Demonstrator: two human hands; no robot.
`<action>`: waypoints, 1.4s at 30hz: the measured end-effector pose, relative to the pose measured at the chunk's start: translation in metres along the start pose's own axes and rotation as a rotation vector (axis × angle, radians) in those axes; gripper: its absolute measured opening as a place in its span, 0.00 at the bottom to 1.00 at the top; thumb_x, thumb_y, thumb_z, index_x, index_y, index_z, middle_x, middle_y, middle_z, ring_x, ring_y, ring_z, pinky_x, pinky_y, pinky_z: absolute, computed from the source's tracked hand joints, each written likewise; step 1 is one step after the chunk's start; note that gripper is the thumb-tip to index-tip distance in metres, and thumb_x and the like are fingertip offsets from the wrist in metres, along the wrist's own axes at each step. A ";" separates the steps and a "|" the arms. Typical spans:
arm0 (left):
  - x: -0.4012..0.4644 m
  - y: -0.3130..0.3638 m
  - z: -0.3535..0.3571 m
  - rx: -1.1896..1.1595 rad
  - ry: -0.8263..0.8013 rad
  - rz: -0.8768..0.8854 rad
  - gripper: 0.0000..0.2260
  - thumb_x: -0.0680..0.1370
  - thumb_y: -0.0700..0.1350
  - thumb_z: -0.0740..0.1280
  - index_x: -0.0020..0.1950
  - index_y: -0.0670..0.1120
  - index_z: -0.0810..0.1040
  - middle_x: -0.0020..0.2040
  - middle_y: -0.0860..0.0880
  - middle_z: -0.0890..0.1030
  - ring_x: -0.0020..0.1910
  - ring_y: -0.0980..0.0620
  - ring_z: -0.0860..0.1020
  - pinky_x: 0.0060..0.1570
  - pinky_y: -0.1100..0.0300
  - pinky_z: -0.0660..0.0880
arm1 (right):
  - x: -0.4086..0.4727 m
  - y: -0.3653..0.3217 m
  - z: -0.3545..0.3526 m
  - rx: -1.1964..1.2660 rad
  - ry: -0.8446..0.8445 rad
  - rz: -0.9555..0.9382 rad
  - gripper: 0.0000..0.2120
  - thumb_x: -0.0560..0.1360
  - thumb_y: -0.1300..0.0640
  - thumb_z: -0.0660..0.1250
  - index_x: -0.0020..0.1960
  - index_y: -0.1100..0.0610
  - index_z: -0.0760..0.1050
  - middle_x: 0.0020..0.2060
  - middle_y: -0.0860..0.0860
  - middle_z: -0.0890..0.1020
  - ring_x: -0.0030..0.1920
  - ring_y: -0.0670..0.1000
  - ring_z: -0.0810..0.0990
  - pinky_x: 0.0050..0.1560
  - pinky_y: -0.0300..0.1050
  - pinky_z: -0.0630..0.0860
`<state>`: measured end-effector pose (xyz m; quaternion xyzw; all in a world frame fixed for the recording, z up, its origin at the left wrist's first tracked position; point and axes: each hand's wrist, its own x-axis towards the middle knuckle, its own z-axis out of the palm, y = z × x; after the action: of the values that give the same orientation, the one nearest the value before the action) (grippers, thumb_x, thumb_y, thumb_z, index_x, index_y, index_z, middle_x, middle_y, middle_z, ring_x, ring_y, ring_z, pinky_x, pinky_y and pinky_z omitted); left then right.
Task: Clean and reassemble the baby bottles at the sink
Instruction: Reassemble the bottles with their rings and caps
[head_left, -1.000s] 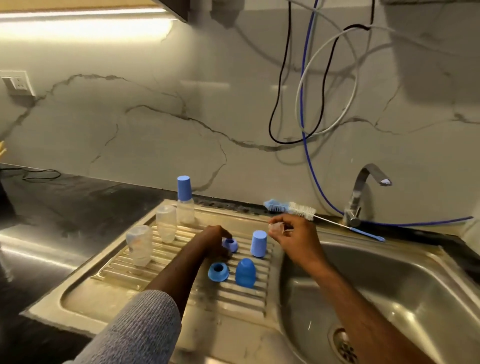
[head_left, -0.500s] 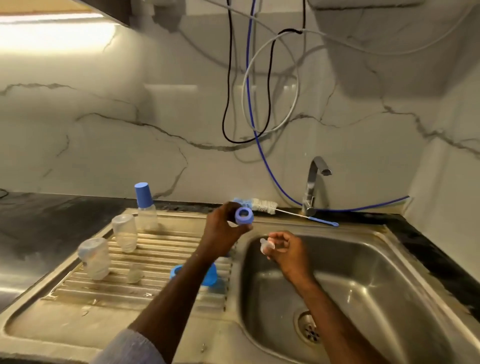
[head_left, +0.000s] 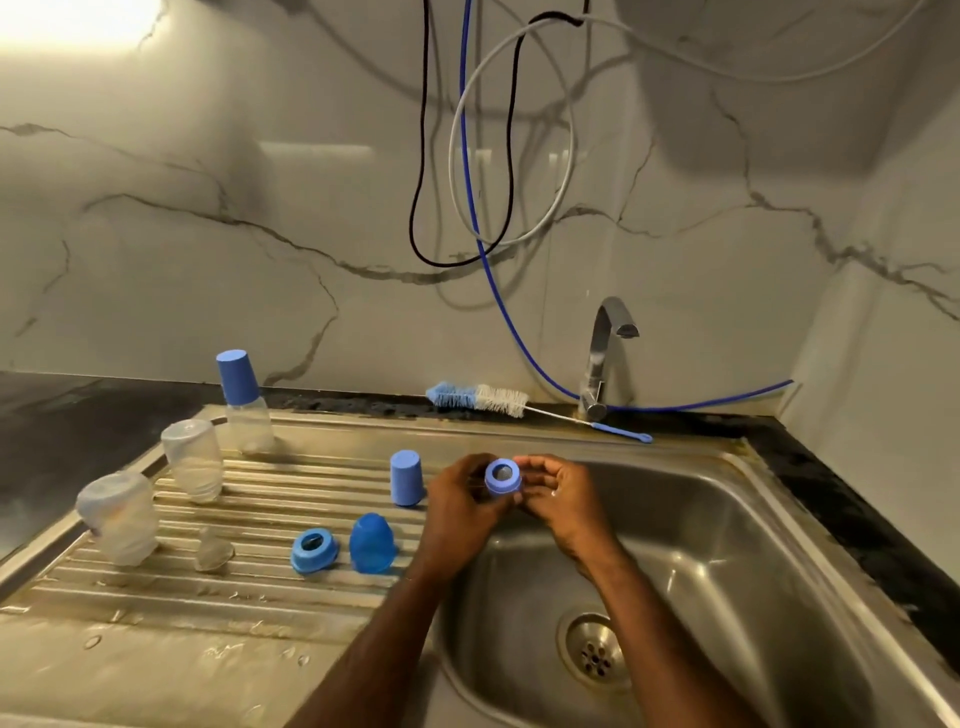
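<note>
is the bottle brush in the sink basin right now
No, the bottle brush lies on the ledge behind the sink basin, beside the tap.

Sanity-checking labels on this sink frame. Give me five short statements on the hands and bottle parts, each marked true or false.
1. Both hands hold the blue collar ring between them. True: left hand and right hand meet on it over the sink basin's left edge.
2. The bottle brush lies in the basin. False: it rests on the back ledge beside the tap.
3. One capped bottle stands upright at the back of the draining board. True.
4. Water runs from the tap. False: no stream is visible.
5. No other ring is on the board. False: a second blue ring lies beside the blue dome cap.
</note>
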<state>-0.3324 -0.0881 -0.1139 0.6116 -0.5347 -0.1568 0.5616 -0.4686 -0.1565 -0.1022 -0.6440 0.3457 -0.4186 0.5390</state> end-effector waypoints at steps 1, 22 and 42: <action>0.000 -0.002 0.000 0.003 0.002 0.006 0.20 0.70 0.41 0.80 0.59 0.53 0.79 0.48 0.64 0.80 0.50 0.73 0.78 0.46 0.77 0.73 | 0.000 0.001 0.001 0.006 -0.016 0.001 0.19 0.70 0.76 0.72 0.58 0.62 0.80 0.52 0.57 0.86 0.52 0.53 0.85 0.51 0.42 0.82; 0.000 -0.009 0.002 0.115 0.020 0.064 0.17 0.72 0.41 0.78 0.58 0.54 0.82 0.40 0.70 0.78 0.47 0.75 0.78 0.46 0.79 0.72 | -0.009 -0.011 0.012 -0.650 0.068 -0.367 0.06 0.74 0.63 0.74 0.50 0.57 0.84 0.55 0.49 0.79 0.58 0.45 0.73 0.58 0.29 0.66; 0.001 -0.010 -0.007 -0.096 -0.178 0.167 0.22 0.75 0.40 0.75 0.64 0.59 0.79 0.57 0.69 0.81 0.59 0.64 0.80 0.57 0.72 0.74 | -0.006 -0.005 0.005 -0.455 0.036 -0.390 0.06 0.72 0.65 0.75 0.47 0.56 0.85 0.44 0.48 0.83 0.45 0.43 0.82 0.47 0.31 0.76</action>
<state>-0.3214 -0.0870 -0.1201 0.5210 -0.6234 -0.1885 0.5518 -0.4669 -0.1482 -0.0984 -0.7950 0.3100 -0.4372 0.2840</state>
